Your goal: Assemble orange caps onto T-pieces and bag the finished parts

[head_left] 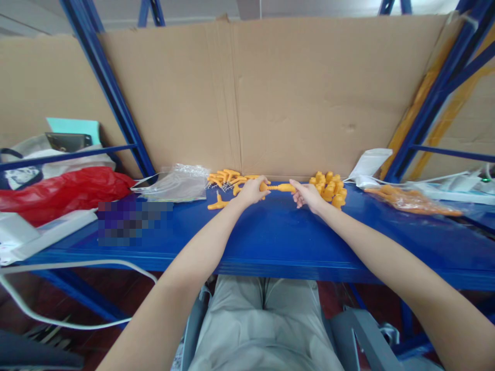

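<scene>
My left hand [251, 191] is closed around the handle end of a yellow corkscrew [271, 187]. A ribbed yellow section of it shows between my hands. On the other side my right hand [308, 197] pinches a smooth yellow plastic sleeve [285, 187] in line with the corkscrew; the two parts meet or touch, though I cannot tell how far one sits inside the other. Left of my left hand lies a pile of yellow T-handled corkscrews [228, 176] with bare metal spirals, one loose corkscrew [218, 204] nearer me. Beside my right hand stands a cluster of yellow sleeves [328, 191].
A cardboard sheet [309, 93] backs the blue table [278, 237]. Clear plastic bags [178, 185] and a red bag [69, 190] lie to the left. At right are a bag of orange parts [410, 200] and a white power strip [448, 190]. Blue posts [112, 93] flank the table.
</scene>
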### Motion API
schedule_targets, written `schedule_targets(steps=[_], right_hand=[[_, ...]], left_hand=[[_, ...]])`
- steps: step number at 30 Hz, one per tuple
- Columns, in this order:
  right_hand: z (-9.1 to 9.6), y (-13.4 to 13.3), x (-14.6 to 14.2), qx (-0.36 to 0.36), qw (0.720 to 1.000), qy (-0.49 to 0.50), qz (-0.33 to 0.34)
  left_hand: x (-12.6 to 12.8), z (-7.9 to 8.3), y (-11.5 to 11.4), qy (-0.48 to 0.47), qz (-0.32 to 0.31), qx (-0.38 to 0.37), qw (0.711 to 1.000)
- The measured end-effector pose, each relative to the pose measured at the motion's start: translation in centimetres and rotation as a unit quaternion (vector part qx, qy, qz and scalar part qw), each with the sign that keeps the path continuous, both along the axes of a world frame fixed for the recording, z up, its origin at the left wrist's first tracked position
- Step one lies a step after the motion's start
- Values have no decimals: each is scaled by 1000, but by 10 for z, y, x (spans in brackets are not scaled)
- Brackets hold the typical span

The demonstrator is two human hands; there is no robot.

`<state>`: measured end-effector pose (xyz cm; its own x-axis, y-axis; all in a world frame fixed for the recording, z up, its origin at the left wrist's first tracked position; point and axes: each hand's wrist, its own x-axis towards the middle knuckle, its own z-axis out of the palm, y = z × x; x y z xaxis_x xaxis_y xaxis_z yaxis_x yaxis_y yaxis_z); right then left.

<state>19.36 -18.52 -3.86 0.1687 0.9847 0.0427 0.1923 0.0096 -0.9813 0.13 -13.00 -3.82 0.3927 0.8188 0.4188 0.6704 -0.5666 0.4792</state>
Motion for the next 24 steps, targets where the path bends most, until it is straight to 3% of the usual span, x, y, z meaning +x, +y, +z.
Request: schedule_targets(steps=[7, 15, 24], right_hand=[[-1, 5, 6, -2, 999, -30, 21], [-15, 25, 19, 131, 987, -55, 76], [-12, 23, 20, 99, 990, -60, 79]], left_hand=[[-2, -2, 3, -12, 1, -23, 1000], [-3, -1, 2, -16, 6, -37, 999], [-2, 0, 2, 15, 15, -5, 1000]])
